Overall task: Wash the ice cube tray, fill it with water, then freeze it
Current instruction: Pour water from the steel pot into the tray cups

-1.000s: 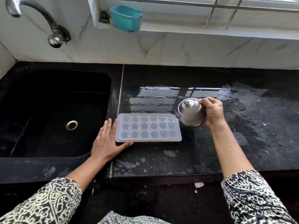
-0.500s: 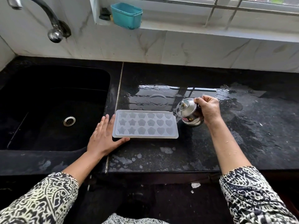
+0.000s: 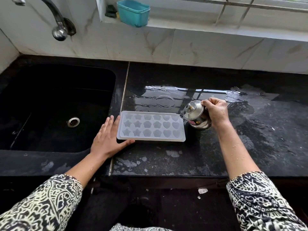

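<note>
- The tray (image 3: 150,126) lies flat on the black table (image 3: 250,147), just right of the sink (image 3: 50,105). Its long axis runs left to right, and its star, flower and heart cells face up.
- The left hand (image 3: 108,139) lies flat with straight fingers against the tray's left short edge, thumb at the near left corner. It braces the tray and grips nothing.
- The right hand (image 3: 216,112) is curled round the right side of a small lidded steel pot (image 3: 196,116), which is tipped leftward toward the tray.
- What the next move turns on is that the pot's spout sits at the tray's far right corner. The whole tray stretches left of the pouring hand, so filling would likely mean working leftward along the long axis.
- The right hand is nearer the heart cells. The left is nearer the stars but is busy steadying.
- I cannot tell whether water is leaving the spout or whether any cell holds water; the translucent plastic hides it.
- My judgement is that filling is the step in hand, and freezing is not yet begun.
- The table is wet, with a sheet of water just beyond the tray and pot. A tap (image 3: 58,29) hangs over the sink's far left, and a teal tub (image 3: 133,13) sits on the window ledge, well apart.
- Nothing stands between pot and tray. The wet table could let the tray slide, which the left hand guards against.
</note>
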A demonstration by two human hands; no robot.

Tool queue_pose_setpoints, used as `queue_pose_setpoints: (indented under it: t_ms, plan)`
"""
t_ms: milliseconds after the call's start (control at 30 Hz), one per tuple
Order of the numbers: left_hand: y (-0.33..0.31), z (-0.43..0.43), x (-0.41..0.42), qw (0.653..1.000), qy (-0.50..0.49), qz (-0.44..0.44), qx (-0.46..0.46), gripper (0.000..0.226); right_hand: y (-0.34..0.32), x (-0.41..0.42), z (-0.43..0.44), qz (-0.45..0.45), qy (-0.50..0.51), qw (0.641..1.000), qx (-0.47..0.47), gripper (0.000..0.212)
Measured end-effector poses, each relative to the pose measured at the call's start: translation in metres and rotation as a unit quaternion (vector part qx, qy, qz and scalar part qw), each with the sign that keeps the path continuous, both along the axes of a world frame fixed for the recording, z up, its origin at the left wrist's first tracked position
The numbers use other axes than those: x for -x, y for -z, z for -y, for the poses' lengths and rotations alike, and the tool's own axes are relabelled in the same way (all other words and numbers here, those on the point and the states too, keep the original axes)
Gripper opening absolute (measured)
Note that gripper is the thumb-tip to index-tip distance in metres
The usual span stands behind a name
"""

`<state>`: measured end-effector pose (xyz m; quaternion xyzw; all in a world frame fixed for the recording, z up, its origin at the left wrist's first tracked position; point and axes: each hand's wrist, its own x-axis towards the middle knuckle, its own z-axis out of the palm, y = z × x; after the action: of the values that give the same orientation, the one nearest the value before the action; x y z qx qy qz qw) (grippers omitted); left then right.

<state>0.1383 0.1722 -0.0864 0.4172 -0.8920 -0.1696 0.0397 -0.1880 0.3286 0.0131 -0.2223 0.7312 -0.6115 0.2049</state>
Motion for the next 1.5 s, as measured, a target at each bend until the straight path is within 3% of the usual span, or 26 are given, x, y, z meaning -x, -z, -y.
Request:
queue_pose_setpoints:
  t_ms: [500, 767, 900, 1000, 1167, 1400, 1500]
  plan:
    - [-0.001, -0.001, 0.0, 1.0, -0.002, -0.006, -0.004, 0.122, 0.006, 0.004, -0.001, 0.008, -0.002, 1.0, 0.005, 0.041]
    - [-0.001, -0.001, 0.001, 1.0, -0.002, -0.004, -0.002, 0.121, 0.007, 0.007, -0.004, 0.144, 0.024, 0.982, 0.123, 0.031]
    - [-0.001, -0.001, 0.001, 1.0, -0.003, -0.008, -0.009, 0.121, -0.008, -0.002, -0.002, 0.19, 0.029, 0.962, 0.194, 0.049]
    - [-0.001, -0.001, 0.0, 1.0, -0.001, -0.009, -0.008, 0.12, -0.019, -0.012, 0.007, 0.193, 0.023, 0.958, 0.213, 0.045]
    - [-0.004, -0.002, 0.001, 1.0, 0.002, -0.008, -0.01, 0.119, -0.022, -0.037, 0.029, 0.196, -0.019, 0.958, 0.208, 0.025]
    - [-0.005, -0.001, 0.0, 1.0, 0.007, -0.005, -0.011, 0.119, -0.007, -0.08, 0.058, 0.187, -0.069, 0.965, 0.172, 0.049]
    - [-0.004, 0.0, -0.001, 1.0, 0.009, -0.007, -0.011, 0.12, -0.004, -0.097, 0.067, 0.167, -0.068, 0.972, 0.151, 0.041]
